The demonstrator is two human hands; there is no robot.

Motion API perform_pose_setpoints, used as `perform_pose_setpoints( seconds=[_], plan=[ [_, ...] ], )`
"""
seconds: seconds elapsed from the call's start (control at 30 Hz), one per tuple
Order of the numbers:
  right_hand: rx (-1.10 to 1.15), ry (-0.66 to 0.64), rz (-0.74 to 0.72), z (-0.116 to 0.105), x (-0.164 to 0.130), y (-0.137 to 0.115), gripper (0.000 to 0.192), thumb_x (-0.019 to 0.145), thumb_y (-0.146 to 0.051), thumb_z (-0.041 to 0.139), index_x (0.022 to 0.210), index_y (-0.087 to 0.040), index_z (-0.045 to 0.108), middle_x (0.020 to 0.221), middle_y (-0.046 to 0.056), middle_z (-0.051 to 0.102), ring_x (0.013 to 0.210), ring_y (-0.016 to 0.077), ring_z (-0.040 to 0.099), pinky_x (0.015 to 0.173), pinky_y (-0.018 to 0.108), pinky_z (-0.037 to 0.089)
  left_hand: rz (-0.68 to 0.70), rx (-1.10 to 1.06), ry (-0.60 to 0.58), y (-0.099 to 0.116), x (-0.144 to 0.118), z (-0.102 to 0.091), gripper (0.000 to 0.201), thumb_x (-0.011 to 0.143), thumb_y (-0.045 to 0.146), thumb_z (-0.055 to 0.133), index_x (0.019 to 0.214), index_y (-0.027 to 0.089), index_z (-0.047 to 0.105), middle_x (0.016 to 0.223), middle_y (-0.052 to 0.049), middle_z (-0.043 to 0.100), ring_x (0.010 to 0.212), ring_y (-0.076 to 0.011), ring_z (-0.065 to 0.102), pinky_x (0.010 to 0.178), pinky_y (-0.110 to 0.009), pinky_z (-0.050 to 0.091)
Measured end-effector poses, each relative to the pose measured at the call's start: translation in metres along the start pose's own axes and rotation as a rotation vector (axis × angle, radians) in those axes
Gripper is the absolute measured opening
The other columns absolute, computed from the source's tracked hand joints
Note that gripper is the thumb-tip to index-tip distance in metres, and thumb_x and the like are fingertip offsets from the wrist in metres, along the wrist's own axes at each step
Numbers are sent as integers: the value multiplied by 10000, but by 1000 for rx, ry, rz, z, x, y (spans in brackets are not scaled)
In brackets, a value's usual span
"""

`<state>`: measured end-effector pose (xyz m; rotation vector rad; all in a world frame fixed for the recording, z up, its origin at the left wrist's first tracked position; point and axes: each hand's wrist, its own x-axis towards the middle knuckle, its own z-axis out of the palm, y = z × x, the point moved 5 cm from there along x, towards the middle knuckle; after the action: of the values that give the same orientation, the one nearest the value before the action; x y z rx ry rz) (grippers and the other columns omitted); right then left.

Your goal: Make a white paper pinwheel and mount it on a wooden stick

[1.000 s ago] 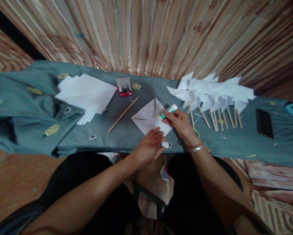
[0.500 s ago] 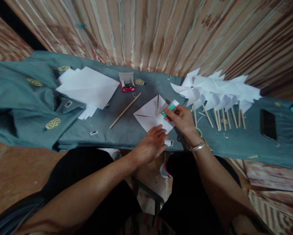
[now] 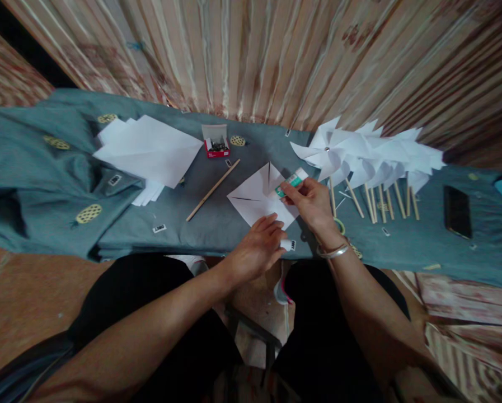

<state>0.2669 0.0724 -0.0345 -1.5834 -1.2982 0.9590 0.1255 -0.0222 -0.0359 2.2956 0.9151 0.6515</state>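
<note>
Single head cam, steep fwd-down look onto cloth-covered table (image 3: 217,229) close below, curtain (image 3: 251,56) beyond.

Glue stick (image 3: 291,181): white tube with a green label, uncapped, pinched between the thumb and fingers of my right hand (image 3: 313,204), tilted with its lower end on the paper square. Paper square (image 3: 259,197): white, cut inward from the corners, lying flat on the grey-green cloth near its front edge, one flap standing up at the centre. Cap (image 3: 288,244): small, white, held at the fingertips of my left hand (image 3: 257,250), just at the near corner of the paper square
</note>
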Motion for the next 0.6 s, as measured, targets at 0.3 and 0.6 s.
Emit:
perform_pose_setpoints(
  seconds=[0.3,0.6],
  plan=[
    [759,-117,295,-26,-10,-17,244,617,-289,876,705,-191,671,660,-25,737,585,90,687,598,159,589,-389,-750,329,-31,5,-30,238,815,281,685,1028,176,685,1031,-73,728,986,-217,674,935,-378,514],
    [845,-338,373,-10,-30,-7,271,586,-280,906,741,-139,735,712,40,780,637,133,743,686,188,618,-534,-1085,522,-39,13,-53,329,567,225,841,867,165,722,862,-12,711,776,-133,619,781,-280,493]
  ],
)
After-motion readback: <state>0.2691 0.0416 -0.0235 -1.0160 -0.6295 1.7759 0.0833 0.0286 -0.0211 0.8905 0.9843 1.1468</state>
